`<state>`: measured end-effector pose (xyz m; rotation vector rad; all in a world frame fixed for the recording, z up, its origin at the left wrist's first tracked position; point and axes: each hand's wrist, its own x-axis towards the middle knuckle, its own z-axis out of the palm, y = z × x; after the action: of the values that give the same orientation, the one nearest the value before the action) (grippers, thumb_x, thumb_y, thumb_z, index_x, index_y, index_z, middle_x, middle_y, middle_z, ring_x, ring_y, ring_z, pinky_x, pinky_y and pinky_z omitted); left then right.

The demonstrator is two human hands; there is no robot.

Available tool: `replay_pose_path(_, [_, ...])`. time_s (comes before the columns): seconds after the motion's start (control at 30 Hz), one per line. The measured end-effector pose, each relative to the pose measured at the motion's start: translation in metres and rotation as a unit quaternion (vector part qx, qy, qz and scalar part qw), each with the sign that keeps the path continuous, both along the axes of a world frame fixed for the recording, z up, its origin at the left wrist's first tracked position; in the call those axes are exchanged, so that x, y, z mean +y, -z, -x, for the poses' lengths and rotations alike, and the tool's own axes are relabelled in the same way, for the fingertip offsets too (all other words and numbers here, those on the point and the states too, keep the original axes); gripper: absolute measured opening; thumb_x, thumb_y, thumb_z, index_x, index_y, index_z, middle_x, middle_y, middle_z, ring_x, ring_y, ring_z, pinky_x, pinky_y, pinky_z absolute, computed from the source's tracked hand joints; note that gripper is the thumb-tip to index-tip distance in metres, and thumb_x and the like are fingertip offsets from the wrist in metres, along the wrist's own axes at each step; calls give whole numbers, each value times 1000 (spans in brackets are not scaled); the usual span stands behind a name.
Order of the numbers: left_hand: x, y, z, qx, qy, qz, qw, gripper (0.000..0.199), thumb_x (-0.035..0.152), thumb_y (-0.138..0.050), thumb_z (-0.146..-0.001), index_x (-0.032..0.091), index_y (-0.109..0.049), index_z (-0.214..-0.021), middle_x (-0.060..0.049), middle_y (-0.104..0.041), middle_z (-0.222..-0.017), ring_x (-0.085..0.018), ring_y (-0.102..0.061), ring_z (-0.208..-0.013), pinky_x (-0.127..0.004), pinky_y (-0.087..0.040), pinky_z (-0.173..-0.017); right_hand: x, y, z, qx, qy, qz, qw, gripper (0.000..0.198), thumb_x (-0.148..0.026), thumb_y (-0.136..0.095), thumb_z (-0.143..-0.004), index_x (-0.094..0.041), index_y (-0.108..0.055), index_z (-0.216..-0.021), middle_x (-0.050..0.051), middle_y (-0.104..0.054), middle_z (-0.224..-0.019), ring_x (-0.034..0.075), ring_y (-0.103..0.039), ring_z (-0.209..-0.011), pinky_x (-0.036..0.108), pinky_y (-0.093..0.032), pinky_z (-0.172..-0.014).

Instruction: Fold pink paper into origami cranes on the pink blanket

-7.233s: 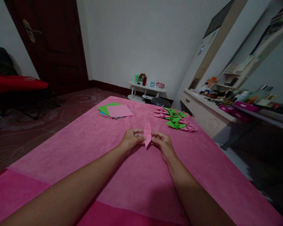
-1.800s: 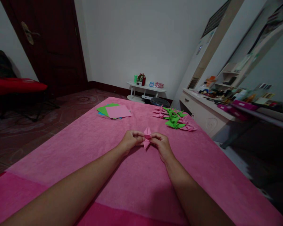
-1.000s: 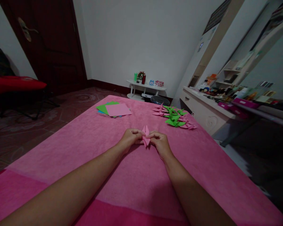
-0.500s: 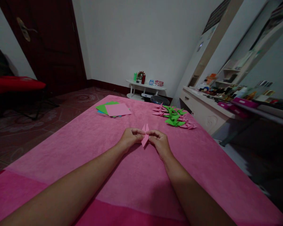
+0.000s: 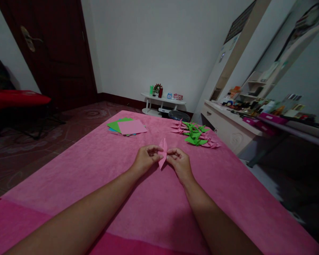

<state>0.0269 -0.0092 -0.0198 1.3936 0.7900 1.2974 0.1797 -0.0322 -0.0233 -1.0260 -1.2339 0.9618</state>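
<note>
Both hands hold a folded pink origami paper (image 5: 162, 163) just above the pink cloth, in the middle of the head view. It is a narrow, pointed shape, with one tip toward me and the upper end away. My left hand (image 5: 146, 157) pinches its left edge between thumb and fingers. On the opposite edge, my right hand (image 5: 181, 163) is closed with thumb and fingertips at the paper. Beyond my right hand lies a group of folded paper cranes, green ones (image 5: 195, 136) and pink ones (image 5: 178, 126).
A stack of square paper sheets (image 5: 132, 126), pink on top with green and blue below, lies at the far left of the cloth (image 5: 95, 170). Past the far edge stands a low white shelf (image 5: 163, 99). A cluttered dressing table (image 5: 234, 120) is at the right.
The folded paper now looks wider and more opened between my fingers, its two upper points closer to one. My hands stay in nearly the same place; the view has shifted slightly.
</note>
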Motion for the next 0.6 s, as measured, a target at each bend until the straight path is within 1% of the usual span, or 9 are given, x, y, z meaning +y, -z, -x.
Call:
replay_pose_path(0.1, [0,2,0,12,-3,-8,1000,24,16,-72,-60,10,-67,-83,1,-54,-63,-8,-48,-55,-20,-36,-52,0,0,-1,-2,-3,2,1000,17,-21,-70,-64,-16,-61,-78,-2,-60,-69,11,-56,-62,21,-44,-60])
replay_pose_path(0.23, [0,3,0,31,-8,-14,999,23,17,-70,-62,11,-67,-84,0,-56,-63,-9,-50,-55,-20,-37,-52,-2,-1,-1,14,-23,27,999,17,-26,-68,-68,-16,-61,-79,-3,-58,-64,9,-53,-56,20,-41,-54])
replay_pose_path(0.37, [-1,2,1,35,-19,-15,999,22,19,-71,-61,11,-68,-82,1,-56,-62,-9,-50,-54,-20,-38,-52,-2,-2,2,-3,-21,30,999,25,-26,-74,-61,-17,-60,-78,-4,-58,-63,9,-53,-55,19,-40,-51])
replay_pose_path(0.47, [-1,1,1,18,-12,3,1000,22,19,-72,-59,10,-69,-80,0,-57,-62,-9,-51,-55,-20,-38,-52,-1,-1,3,-11,-23,30,999,24,-26,-75,-60,-17,-59,-77,-4,-59,-63,9,-55,-55,20,-42,-53])
replay_pose_path(0.6, [-4,-3,0,-13,13,52,998,26,21,-74,-58,9,-69,-80,0,-56,-56,-8,-49,-48,-19,-35,-47,0,3,1,-2,-21,33,999,25,-28,-75,-61,-17,-61,-77,-2,-62,-66,11,-58,-58,22,-45,-57])
